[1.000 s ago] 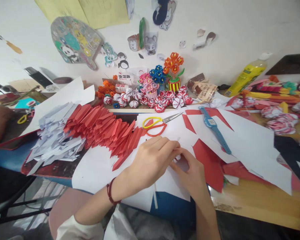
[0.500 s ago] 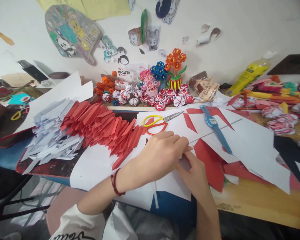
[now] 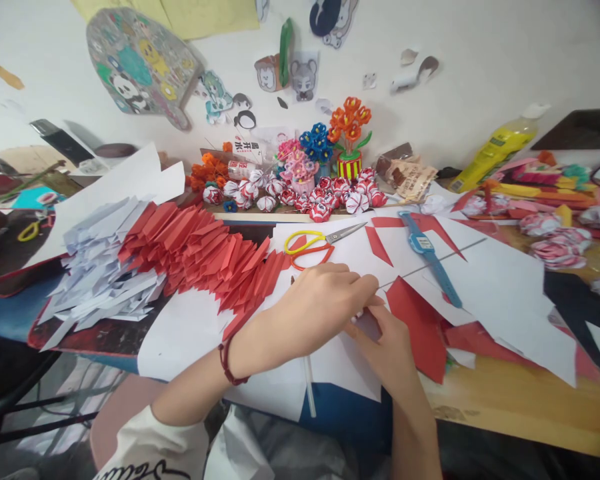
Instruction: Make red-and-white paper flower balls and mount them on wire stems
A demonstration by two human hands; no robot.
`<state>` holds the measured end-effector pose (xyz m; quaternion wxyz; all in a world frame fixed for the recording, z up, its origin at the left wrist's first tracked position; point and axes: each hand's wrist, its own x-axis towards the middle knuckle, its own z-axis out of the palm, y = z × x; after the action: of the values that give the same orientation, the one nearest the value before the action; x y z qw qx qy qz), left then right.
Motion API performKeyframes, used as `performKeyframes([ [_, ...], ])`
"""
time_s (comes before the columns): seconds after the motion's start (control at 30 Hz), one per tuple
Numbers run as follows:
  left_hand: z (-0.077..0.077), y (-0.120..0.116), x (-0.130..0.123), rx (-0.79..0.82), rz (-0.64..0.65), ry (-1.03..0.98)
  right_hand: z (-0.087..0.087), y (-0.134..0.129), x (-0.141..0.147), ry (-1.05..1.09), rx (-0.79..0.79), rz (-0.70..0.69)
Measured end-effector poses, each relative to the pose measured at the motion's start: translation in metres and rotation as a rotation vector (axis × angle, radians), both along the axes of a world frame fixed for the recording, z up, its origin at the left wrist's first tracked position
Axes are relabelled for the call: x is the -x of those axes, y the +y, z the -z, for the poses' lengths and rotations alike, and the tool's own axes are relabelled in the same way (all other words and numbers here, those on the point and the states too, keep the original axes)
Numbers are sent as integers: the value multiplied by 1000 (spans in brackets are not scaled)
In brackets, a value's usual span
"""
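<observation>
My left hand, with a dark red cord bracelet at the wrist, crosses over the white paper with its fingers bent and closed. Its fingertips meet those of my right hand, whose thumb and fingers are pinched together. Only a small reddish-white bit shows between them; my fingers hide its kind. Just beyond the left hand lie scissors with yellow and orange handles. A thin clear-white stick sticks out below my left forearm. Folded red paper strips are bunched to the left, beside a heap of white folded strips.
A blue watch lies on white sheets at the right, near red paper. Red-and-white paper flowers line the back, with small flower pots. A yellow bottle leans at the back right.
Both hands stay nearly in place, fingertips still together. The right fingers have shifted slightly left, and a little more of the small reddish-white bit shows.
</observation>
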<state>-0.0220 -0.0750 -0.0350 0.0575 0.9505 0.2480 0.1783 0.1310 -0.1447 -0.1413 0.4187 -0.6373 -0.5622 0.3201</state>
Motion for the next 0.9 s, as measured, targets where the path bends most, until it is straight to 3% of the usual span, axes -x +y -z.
performKeyframes([
  [0.9, 8, 0, 2, 9, -40, 54, -7, -1, 3, 32, 14, -1],
])
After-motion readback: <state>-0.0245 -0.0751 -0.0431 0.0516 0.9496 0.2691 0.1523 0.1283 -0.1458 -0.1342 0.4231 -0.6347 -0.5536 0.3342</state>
